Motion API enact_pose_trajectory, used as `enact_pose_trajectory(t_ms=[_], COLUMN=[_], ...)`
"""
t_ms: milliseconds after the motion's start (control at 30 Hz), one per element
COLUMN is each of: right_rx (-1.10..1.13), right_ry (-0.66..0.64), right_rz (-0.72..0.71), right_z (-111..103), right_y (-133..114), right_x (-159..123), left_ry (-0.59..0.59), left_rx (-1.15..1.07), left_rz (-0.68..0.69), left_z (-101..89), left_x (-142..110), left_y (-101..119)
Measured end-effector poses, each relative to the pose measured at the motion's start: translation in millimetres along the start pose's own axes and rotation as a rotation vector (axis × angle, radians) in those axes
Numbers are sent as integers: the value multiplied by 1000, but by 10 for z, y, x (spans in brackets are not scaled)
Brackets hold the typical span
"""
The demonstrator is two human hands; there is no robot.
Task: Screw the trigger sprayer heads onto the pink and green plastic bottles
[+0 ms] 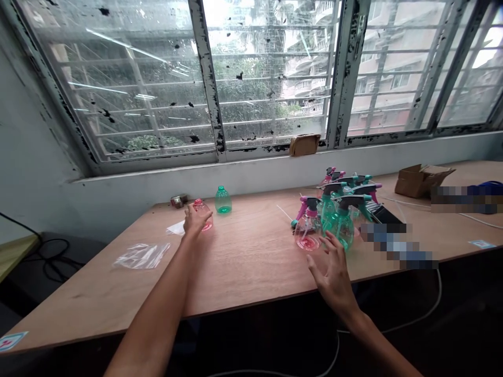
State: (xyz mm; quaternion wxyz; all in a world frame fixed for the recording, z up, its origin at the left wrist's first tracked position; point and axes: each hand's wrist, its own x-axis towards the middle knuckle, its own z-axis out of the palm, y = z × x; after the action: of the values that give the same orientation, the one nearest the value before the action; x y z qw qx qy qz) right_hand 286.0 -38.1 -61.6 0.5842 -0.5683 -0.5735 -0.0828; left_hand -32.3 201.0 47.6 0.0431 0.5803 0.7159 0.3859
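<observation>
My left hand (193, 220) reaches to the far left of the table, its fingers around a clear pink bottle (206, 224) with no spray head on it. Just behind and to the right stands a green bottle (223, 201), also without a head. Over the table's front edge, my right hand (332, 272) is open with fingers apart. Its fingertips are close to a pink spray bottle (307, 234) and a green spray bottle (344, 230); whether they touch the green one I cannot tell. Several more pink and green spray bottles crowd behind these two.
A plastic bag (142, 256) and a white paper (176, 228) lie on the left of the wooden table (251, 262). A small object (179, 201) sits by the wall. On the right are an open cardboard box (420, 180) and a dark flat object (387, 217). Windows line the back.
</observation>
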Motion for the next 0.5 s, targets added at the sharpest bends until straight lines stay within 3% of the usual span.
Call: enact_pose_trajectory(t_ms=[167, 400, 500], right_rx=[-87, -98, -39], right_ry=[-68, -212, -356], right_rz=[-37, -103, -135], right_z=[45, 86, 74], right_y=[-30, -60, -98], right_x=[-38, -143, -226], left_ry=[-109, -303, -341], left_rx=[-40, -209, -316], left_rz=[117, 396, 558], left_z=[-48, -87, -103], left_x=[-472, -2110, -2470], left_y=[56, 316, 322])
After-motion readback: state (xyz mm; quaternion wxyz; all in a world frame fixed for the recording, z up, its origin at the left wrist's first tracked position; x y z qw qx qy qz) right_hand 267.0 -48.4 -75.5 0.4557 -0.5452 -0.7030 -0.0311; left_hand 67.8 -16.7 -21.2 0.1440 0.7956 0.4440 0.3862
